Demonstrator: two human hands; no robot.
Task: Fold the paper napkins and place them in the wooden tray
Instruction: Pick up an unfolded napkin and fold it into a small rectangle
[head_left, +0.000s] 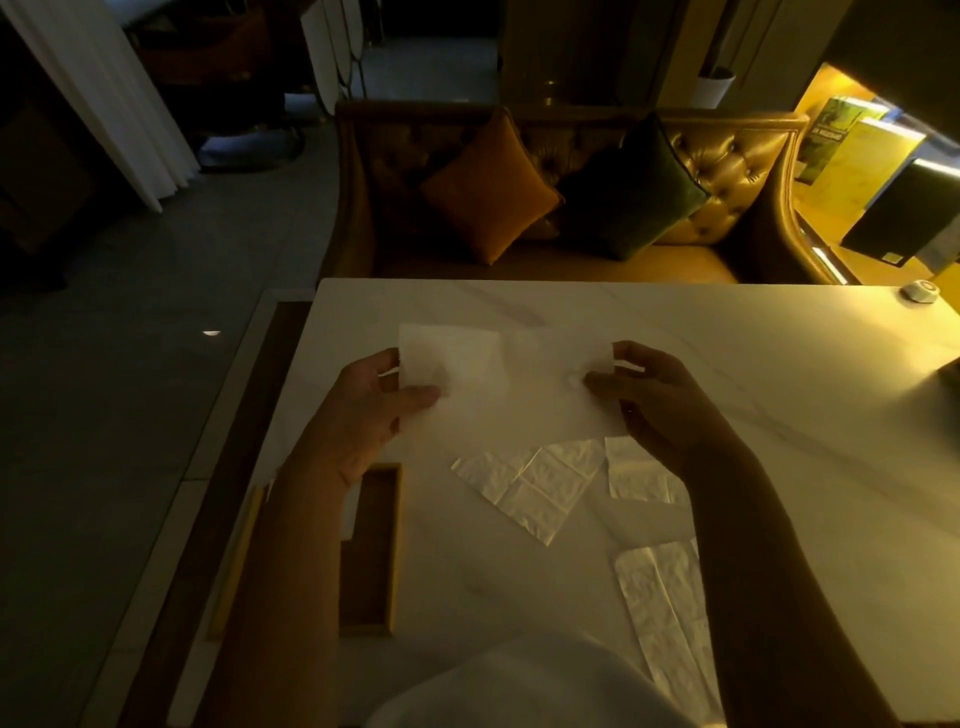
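Observation:
A thin white paper napkin (509, 384) is held spread above the white table (727, 374). My left hand (363, 415) pinches its left edge and my right hand (660, 400) pinches its right edge. The napkin's left part looks doubled over. Below it on the table lie other embossed napkins: one unfolded diagonally (540, 483), one partly hidden behind my right wrist (636, 475), and a long narrow folded one (665, 603) near my right forearm. The wooden tray (387, 551) sits at the table's left, partly covered by my left forearm.
A brown tufted sofa (727, 166) with an orange cushion (488, 192) and a dark green cushion (634, 192) stands beyond the table's far edge. A small round white object (919, 291) sits at the far right corner. Dark floor lies to the left.

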